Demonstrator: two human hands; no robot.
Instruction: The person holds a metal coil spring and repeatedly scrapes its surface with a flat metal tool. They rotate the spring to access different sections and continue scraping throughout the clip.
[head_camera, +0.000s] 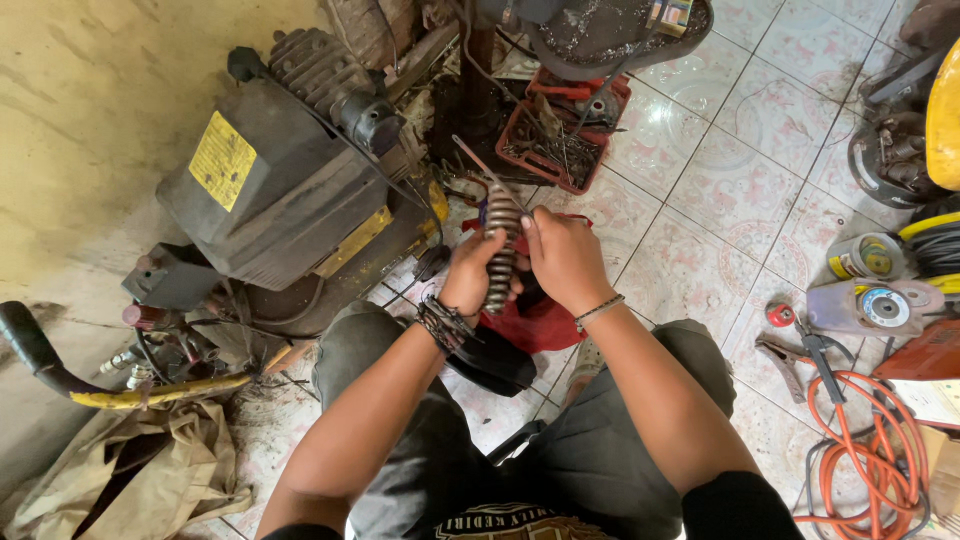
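Both hands round, seemingly, a coil spring

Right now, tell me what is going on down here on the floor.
A person sits low over a tiled floor and holds a rusty coil spring upright with both hands. The left hand grips its lower part, and the right hand closes around it from the other side. A thin rod sticks out of the spring's top. A red cloth lies underneath, a dark compressor stands to the left, and an orange cable and an angle grinder lie to the right.
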